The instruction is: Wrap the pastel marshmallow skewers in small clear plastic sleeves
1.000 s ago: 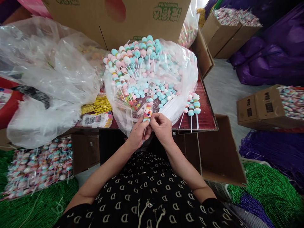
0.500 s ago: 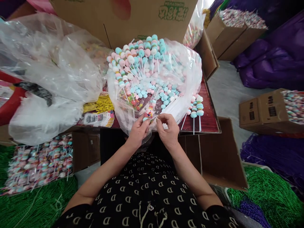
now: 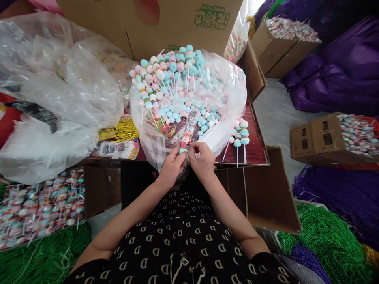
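Holding bagged candy skewer (image 3: 186, 138) in left hand (image 3: 171, 167), right hand (image 3: 203, 162) pinching it

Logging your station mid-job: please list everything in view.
candy skewers: many, pink, blue and white, in clear plastic bag
bagged skewer: one, multicoloured, between hands
loose skewers: several, pink and blue, on red tabletop
twist ties: one bundle, gold, left of bag
paper labels: one stack, white, below ties
bagged skewer pile: one, multicoloured, floor left
filled cartons: two, brown, right
bead strands: heaps, green and purple, floor
left hand: holding bagged skewer
right hand: pinching bagged skewer
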Demonstrator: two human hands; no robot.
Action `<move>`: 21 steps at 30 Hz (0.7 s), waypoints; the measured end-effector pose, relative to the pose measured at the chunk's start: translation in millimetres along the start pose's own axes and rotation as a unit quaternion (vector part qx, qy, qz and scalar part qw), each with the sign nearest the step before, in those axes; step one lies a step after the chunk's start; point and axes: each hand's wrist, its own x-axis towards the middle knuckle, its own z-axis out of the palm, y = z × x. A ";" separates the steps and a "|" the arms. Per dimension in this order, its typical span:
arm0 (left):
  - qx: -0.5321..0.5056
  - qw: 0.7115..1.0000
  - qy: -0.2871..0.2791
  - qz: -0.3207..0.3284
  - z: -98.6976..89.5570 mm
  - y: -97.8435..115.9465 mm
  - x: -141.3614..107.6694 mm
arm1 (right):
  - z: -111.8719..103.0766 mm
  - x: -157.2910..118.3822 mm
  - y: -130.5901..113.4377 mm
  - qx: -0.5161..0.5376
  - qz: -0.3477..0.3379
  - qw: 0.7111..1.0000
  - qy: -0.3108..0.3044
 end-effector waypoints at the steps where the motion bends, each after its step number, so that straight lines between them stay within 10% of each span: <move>1: -0.004 1.000 -0.001 0.000 0.4 0.4 -0.1 | 0.5 0.3 0.7 -0.003 0.003 1.000 -0.004; 9: -0.016 1.000 0.021 0.008 -3.6 -3.6 2.6 | -13.8 10.4 5.8 0.042 -0.035 0.994 -0.095; 13: -0.011 1.000 0.016 0.002 -5.0 -4.6 3.8 | -25.0 15.4 8.4 0.132 0.081 0.972 -0.176; 16: -0.012 1.000 0.012 0.004 -3.7 -1.5 4.5 | -26.4 13.2 7.4 0.172 0.121 0.968 -0.136; 21: 0.000 1.000 0.021 -0.004 -1.8 0.9 5.7 | -21.5 5.7 4.5 0.062 -0.008 0.995 -0.080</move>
